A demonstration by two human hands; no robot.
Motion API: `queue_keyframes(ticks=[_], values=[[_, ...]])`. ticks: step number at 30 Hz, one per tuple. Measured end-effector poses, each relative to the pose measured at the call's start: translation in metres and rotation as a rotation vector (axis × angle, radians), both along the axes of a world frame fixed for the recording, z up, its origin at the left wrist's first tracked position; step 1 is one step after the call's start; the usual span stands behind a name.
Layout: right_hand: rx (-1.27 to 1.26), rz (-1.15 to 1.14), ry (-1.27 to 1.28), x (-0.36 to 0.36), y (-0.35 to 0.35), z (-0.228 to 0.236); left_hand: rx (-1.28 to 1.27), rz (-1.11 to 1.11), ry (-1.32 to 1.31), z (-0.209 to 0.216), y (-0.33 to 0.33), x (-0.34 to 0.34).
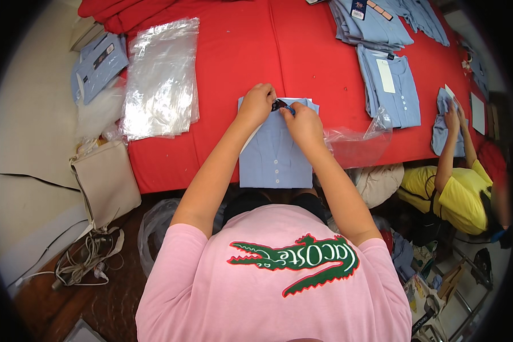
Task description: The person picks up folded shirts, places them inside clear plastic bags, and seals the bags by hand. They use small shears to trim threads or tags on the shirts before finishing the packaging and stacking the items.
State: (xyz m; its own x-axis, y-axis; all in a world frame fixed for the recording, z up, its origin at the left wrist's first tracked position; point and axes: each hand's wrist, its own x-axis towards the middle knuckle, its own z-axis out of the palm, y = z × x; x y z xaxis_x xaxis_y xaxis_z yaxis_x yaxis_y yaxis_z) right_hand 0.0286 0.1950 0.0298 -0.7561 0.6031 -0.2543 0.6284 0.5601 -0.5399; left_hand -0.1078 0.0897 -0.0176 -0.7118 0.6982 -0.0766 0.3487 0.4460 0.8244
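A folded light-blue shirt [276, 154] lies in front of me at the table's near edge, its white buttons running down the middle. At its collar, my left hand [257, 104] has its fingers closed in a pinch near a small dark piece, perhaps a neck label. My right hand [304, 126] grips the other side of the collar, thumb and fingers pressed together. A white edge shows beneath the shirt at the collar and the left side. My fingers partly cover the neck opening.
Clear plastic bags [162, 80] lie left on the red-covered table [233, 51]; another bag [359, 139] lies right. Packed blue garments [101, 65] sit far left, with folded shirts [390, 85] at right. A person in yellow [464, 194] handles a blue garment [442, 122] at far right.
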Motion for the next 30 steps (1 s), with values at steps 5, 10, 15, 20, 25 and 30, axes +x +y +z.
queue_keyframes(ticks=[5,10,15,20,25,30], values=[[-0.087,-0.039,-0.041,-0.005,0.002,0.001,-0.017,0.015,0.023,0.008,-0.003,0.004],[-0.076,-0.148,0.112,0.008,0.033,-0.01,0.143,0.083,-0.013,0.03,-0.022,0.008],[-0.058,-0.327,0.117,0.048,0.127,-0.02,-0.123,-0.757,-0.968,0.108,-0.142,0.004],[-0.17,-0.383,0.078,0.06,0.132,0.007,-0.022,-0.099,-0.901,0.077,-0.201,0.041],[0.296,-0.176,0.319,0.101,0.116,-0.011,0.007,0.352,-0.164,0.008,-0.172,0.069],[0.346,-0.076,0.312,0.139,0.094,-0.023,-0.104,0.38,-0.019,0.012,-0.14,0.078]])
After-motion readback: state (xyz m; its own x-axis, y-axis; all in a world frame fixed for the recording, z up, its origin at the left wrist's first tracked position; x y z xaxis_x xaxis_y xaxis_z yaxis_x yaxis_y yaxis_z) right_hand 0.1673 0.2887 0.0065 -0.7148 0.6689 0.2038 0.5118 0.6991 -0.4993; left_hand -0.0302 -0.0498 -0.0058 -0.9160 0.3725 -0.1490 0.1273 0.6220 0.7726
